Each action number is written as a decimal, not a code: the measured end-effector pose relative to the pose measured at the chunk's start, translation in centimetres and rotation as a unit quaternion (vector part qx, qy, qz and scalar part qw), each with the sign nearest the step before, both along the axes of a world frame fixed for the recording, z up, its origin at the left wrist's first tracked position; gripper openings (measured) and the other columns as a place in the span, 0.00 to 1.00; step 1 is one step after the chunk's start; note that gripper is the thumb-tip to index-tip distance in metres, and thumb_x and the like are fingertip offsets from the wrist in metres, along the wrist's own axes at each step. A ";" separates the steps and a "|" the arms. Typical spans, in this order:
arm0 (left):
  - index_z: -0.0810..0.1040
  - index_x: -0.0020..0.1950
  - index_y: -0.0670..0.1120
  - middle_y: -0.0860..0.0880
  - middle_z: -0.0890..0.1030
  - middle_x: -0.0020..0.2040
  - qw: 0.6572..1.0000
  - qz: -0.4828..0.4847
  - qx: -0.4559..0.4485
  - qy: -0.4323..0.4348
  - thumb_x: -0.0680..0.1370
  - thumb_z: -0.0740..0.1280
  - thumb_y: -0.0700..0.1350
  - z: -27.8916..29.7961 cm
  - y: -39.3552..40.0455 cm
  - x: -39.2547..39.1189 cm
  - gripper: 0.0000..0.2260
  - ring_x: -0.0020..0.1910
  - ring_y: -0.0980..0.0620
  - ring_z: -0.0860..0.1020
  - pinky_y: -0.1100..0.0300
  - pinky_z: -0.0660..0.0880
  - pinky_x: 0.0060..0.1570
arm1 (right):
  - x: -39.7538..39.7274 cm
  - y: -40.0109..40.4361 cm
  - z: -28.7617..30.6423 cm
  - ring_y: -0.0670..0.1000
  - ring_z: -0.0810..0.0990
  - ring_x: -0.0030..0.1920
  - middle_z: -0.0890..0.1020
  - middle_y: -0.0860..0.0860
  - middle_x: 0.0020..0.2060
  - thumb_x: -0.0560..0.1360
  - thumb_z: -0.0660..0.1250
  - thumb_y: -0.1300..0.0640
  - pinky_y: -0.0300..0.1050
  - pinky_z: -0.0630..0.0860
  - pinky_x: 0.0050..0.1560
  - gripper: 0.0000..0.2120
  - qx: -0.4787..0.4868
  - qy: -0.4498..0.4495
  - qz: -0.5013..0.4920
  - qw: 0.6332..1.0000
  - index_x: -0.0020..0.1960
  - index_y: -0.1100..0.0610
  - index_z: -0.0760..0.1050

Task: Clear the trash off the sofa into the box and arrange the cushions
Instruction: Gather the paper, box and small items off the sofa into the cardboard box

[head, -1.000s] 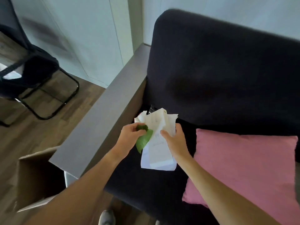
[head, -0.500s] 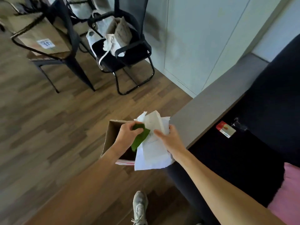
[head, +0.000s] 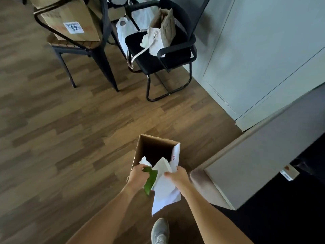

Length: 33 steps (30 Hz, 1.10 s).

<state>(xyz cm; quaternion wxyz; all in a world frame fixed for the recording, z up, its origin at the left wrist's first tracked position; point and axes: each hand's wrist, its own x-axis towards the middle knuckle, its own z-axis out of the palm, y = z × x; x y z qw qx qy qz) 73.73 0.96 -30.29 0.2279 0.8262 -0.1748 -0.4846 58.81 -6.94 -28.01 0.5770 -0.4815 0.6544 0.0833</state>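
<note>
Crumpled white paper (head: 164,191) and green leaf-shaped scrap (head: 150,181) pinched above open cardboard box (head: 139,152).

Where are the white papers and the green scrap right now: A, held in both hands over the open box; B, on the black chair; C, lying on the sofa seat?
A: the left hand and right hand hold the white papers and green scrap over the open box.
</note>
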 end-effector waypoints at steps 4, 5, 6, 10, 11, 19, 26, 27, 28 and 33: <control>0.82 0.57 0.51 0.50 0.83 0.45 0.999 -0.033 0.000 -0.001 0.70 0.65 0.40 -2.6 -1.7 0.9 0.18 0.46 0.45 0.82 0.50 0.81 0.51 | 0.9 -2.2 -1.1 0.52 0.78 0.51 0.79 0.55 0.56 0.73 0.71 0.54 0.44 0.75 0.44 0.29 0.042 -0.046 -0.027 0.998 0.71 0.56 0.67; 0.81 0.59 0.49 0.51 0.82 0.44 0.999 -0.036 -0.004 0.002 0.70 0.65 0.40 -3.1 -2.1 1.0 0.18 0.44 0.45 0.81 0.50 0.81 0.50 | 0.9 -2.7 -1.1 0.51 0.77 0.46 0.78 0.54 0.50 0.73 0.70 0.57 0.43 0.75 0.41 0.22 0.056 -0.060 -0.045 0.996 0.65 0.57 0.70; 0.81 0.60 0.48 0.50 0.83 0.43 0.999 -0.038 -0.010 0.001 0.71 0.64 0.39 -3.5 -2.4 1.2 0.19 0.42 0.45 0.81 0.49 0.80 0.50 | 0.8 -3.0 -0.7 0.50 0.76 0.41 0.76 0.52 0.44 0.73 0.69 0.58 0.44 0.75 0.39 0.14 0.062 -0.076 -0.053 0.994 0.57 0.56 0.71; 0.81 0.57 0.49 0.49 0.83 0.42 0.998 -0.049 -0.036 0.002 0.74 0.64 0.39 -1.6 -4.1 1.2 0.14 0.39 0.49 0.79 0.52 0.79 0.45 | 0.2 -4.6 0.3 0.56 0.81 0.48 0.77 0.50 0.40 0.76 0.67 0.56 0.53 0.77 0.58 0.12 0.029 -0.087 -0.082 0.992 0.58 0.53 0.71; 0.81 0.56 0.50 0.49 0.83 0.43 0.998 -0.055 -0.043 0.001 0.75 0.65 0.40 -0.6 -4.7 1.0 0.12 0.38 0.51 0.80 0.56 0.79 0.41 | 0.0 -5.0 0.8 0.56 0.81 0.46 0.78 0.51 0.40 0.75 0.67 0.55 0.53 0.78 0.59 0.14 0.014 -0.082 -0.087 0.993 0.60 0.56 0.74; 0.83 0.48 0.47 0.45 0.84 0.41 0.979 -0.139 -0.152 0.007 0.75 0.67 0.36 8.7 -12.1 -5.5 0.09 0.33 0.53 0.78 0.63 0.73 0.33 | -8.8 -9.6 8.8 0.48 0.80 0.32 0.84 0.55 0.38 0.79 0.63 0.59 0.43 0.78 0.30 0.07 -0.201 -0.109 -0.169 0.959 0.46 0.56 0.79; 0.82 0.44 0.49 0.43 0.83 0.37 0.948 -0.238 -0.197 0.075 0.75 0.65 0.34 13.6 -17.2 -17.9 0.11 0.30 0.53 0.77 0.61 0.74 0.30 | -24.8 -11.8 11.1 0.50 0.75 0.28 0.79 0.54 0.33 0.79 0.63 0.60 0.40 0.69 0.25 0.06 -0.275 -0.080 -0.288 0.914 0.47 0.60 0.77; 0.82 0.45 0.48 0.44 0.82 0.36 0.943 -0.248 -0.201 0.096 0.76 0.65 0.34 13.8 -17.8 -20.2 0.11 0.29 0.53 0.76 0.58 0.75 0.30 | -27.5 -11.9 10.8 0.49 0.76 0.29 0.80 0.55 0.34 0.80 0.62 0.60 0.37 0.70 0.24 0.06 -0.282 -0.058 -0.292 0.912 0.47 0.59 0.77; 0.82 0.46 0.47 0.46 0.81 0.35 0.939 -0.257 -0.200 0.113 0.76 0.65 0.33 14.0 -18.3 -22.6 0.11 0.29 0.54 0.76 0.56 0.75 0.31 | -30.0 -12.0 10.2 0.49 0.77 0.31 0.81 0.55 0.36 0.80 0.62 0.59 0.34 0.70 0.25 0.06 -0.285 -0.037 -0.294 0.911 0.48 0.58 0.77; 0.81 0.49 0.46 0.49 0.80 0.35 0.924 -0.314 -0.175 0.133 0.77 0.63 0.35 12.8 -20.8 -34.4 0.09 0.27 0.56 0.76 0.60 0.76 0.31 | -41.1 -14.5 5.6 0.49 0.80 0.35 0.82 0.54 0.43 0.77 0.62 0.62 0.40 0.75 0.30 0.08 -0.246 0.049 -0.299 0.921 0.55 0.55 0.75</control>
